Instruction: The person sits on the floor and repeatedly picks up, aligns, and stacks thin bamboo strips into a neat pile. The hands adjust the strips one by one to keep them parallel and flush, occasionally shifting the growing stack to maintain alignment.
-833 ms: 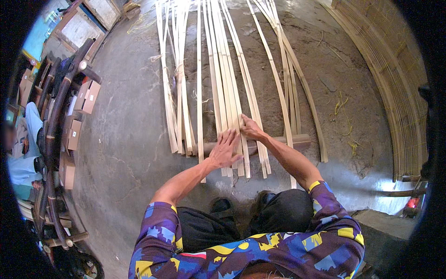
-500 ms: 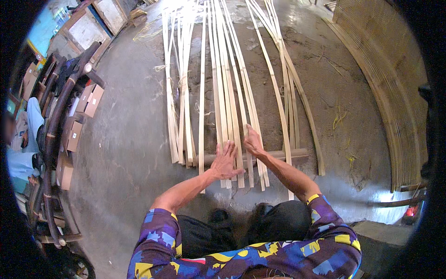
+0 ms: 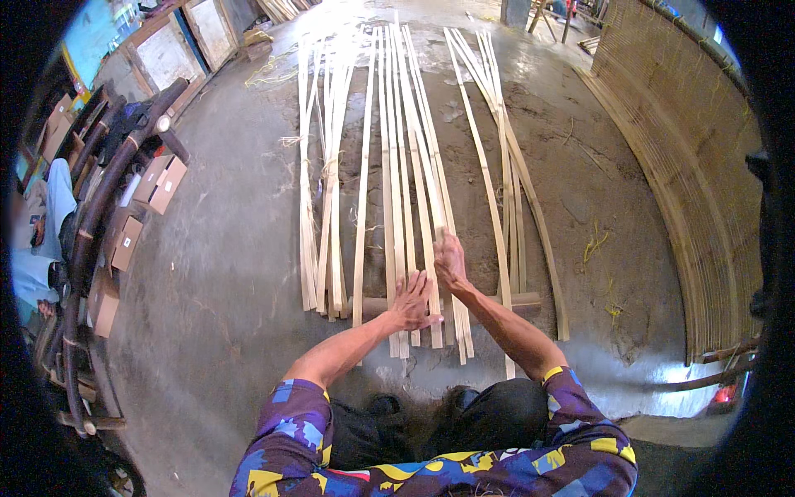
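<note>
Long, flat, pale bamboo strips (image 3: 388, 166) lie side by side on the floor, running away from me. Their near ends rest across a brown bamboo pole (image 3: 522, 303). My left hand (image 3: 411, 304) is laid flat over the middle strips near those ends, fingers stretched out and thumb to the right. Just right of it and slightly farther off, my right hand (image 3: 450, 260) is closed around the edge of one bamboo strip (image 3: 424, 186); the fingertips are partly hidden. A looser bunch of strips (image 3: 331, 199) lies to the left, and several more strips (image 3: 502, 157) spread to the right.
A large slatted bamboo panel (image 3: 662, 157) leans along the right side. On the left stand a dark bamboo bench (image 3: 95, 199) and cardboard boxes (image 3: 160, 182); a person in light blue (image 3: 56, 207) is behind them. Yellow string scraps (image 3: 595, 243) lie on the concrete floor (image 3: 215, 215).
My view has tilted up a little, so the scene sits lower. The strip in my right hand has shifted slightly left, toward the middle strips. My left hand stays flat on them.
</note>
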